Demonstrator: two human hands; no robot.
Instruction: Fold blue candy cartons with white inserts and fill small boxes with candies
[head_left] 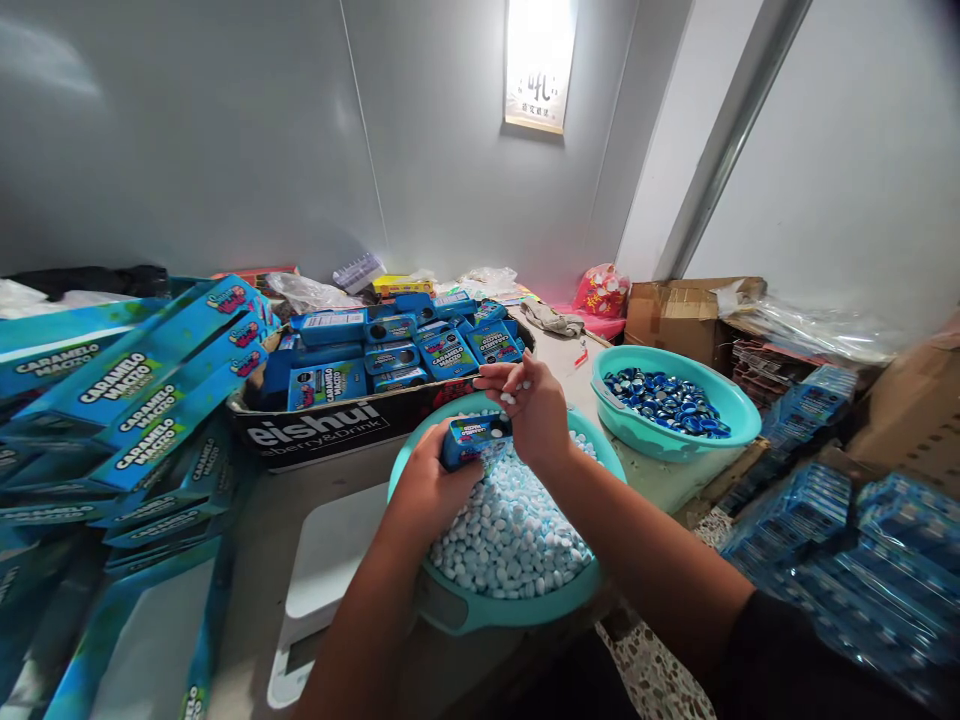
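Note:
In my left hand (435,480) is a small blue candy box (469,437), gripped over a turquoise basin (480,610). The basin holds a heap of white and pale blue candies (517,540). A few white candies (514,393) sit in the fingers of my right hand (536,415), raised palm-up just right of the box. Behind the basin, a black carton (330,435) is filled with small blue boxes (446,350), some showing a round dark window.
A second turquoise basin (720,440) at right holds blue round caps (664,403). Flat blue display cartons (135,400) are stacked at left. A white scale (334,550) lies beside the candy basin. Wrapped blue packs (787,520) and brown cardboard boxes (667,320) stand at right.

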